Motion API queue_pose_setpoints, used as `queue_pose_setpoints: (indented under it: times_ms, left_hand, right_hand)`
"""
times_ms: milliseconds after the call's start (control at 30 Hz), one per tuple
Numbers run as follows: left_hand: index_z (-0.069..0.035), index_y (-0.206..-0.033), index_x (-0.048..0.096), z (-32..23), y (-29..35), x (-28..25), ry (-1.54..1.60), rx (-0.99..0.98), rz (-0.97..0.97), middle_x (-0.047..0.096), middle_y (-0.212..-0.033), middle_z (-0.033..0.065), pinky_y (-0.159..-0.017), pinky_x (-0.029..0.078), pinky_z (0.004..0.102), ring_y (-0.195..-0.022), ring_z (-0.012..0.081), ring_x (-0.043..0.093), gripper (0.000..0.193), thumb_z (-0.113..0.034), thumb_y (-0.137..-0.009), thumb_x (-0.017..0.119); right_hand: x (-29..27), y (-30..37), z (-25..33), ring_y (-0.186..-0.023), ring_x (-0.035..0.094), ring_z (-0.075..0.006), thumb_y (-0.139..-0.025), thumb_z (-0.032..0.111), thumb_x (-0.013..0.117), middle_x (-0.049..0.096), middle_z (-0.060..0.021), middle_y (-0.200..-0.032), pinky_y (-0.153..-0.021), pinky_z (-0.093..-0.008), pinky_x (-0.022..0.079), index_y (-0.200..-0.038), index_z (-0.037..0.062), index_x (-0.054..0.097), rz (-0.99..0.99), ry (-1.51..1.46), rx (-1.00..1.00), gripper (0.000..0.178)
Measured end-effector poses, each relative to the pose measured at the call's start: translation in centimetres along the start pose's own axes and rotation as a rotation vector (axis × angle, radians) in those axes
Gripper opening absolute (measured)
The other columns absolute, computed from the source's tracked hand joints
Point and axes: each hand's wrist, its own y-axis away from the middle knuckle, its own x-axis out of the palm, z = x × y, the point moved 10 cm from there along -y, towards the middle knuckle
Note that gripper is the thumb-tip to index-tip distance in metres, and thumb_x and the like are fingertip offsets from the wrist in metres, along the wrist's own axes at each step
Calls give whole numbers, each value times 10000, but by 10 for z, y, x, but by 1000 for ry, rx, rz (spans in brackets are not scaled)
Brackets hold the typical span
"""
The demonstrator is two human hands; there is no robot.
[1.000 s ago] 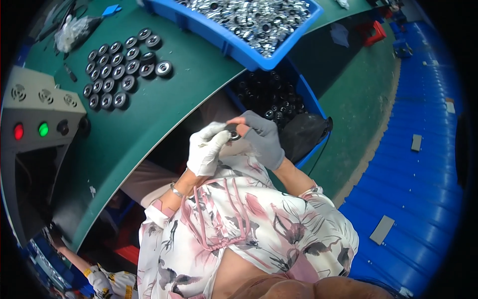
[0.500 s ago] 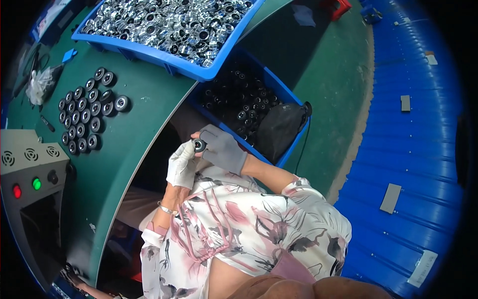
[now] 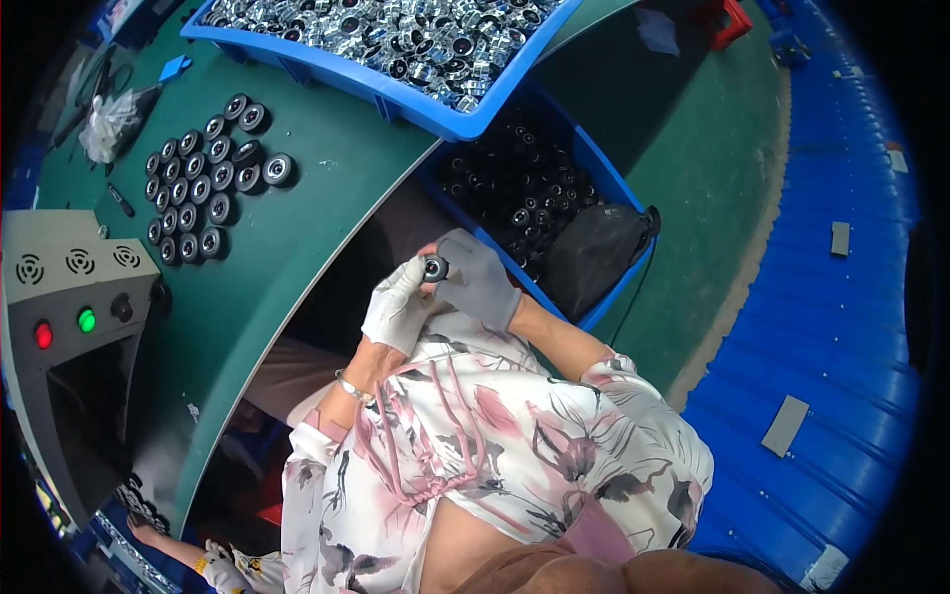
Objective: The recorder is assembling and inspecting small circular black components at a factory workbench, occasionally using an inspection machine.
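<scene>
In front of my lap, both hands are together around a small black wheel point(image 3: 433, 268) with a metal centre, its round face turned up. My left hand point(image 3: 394, 302), in a white glove with bare fingertips, pinches it from the left. My right hand point(image 3: 482, 279), in a grey glove, is closed against its right side; some of its fingers are hidden. Beyond them, left of the hands, several similar wheels point(image 3: 220, 208) lie in a cluster on the green table point(image 3: 317, 188).
A blue bin point(image 3: 460, 124) of shiny metal hubs stands on the table's far end. Below it, another blue bin point(image 3: 606, 168) holds black wheels and a black cloth item point(image 3: 594, 259). At left is a grey machine point(image 3: 69, 252) with lit buttons. Another person's hand point(image 3: 148, 535) shows lower left.
The whole view has shifted, so the table and bins appear farther right and higher. Both my hands stay on the wheel. More of the other person's arm and sleeve shows.
</scene>
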Motion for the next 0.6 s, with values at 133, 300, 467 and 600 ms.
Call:
queue_pose_setpoints:
  times_ms: [133,300,467,600]
  left_hand:
    - [34,-1196,648,-17,0,-19,-640,180,-227,708,-966,78,-777,561,286,-834,160,675,413,-243,-909,753]
    - [71,-1167,662,-46,4,12,-1358,581,-241,731,-915,64,-709,552,283,-769,153,674,449,-204,-843,808]
    - [75,-1269,598,-21,-9,-10,-762,294,-14,696,-1097,93,-922,481,267,-1011,146,625,390,-199,-996,647]
    - [67,-1306,568,-11,-5,0,-471,176,65,690,-1096,85,-929,475,262,-1001,141,622,398,-173,-997,639]
  right_hand:
    - [0,-2,9,-878,606,-316,-669,86,736,597,-92,-920,-757,-400,502,-1001,65,648,15,197,-132,344]
    - [6,-4,4,-928,599,-313,-659,106,731,595,-79,-932,-810,-396,495,-962,88,652,59,386,-94,314]
    - [-12,-5,8,-932,602,-320,-639,17,701,609,-133,-989,-819,-398,522,-1004,39,670,-33,28,-56,367]
    - [-13,-4,11,-913,595,-317,-643,14,701,599,-126,-1015,-799,-389,522,-999,35,677,-10,123,-159,357]
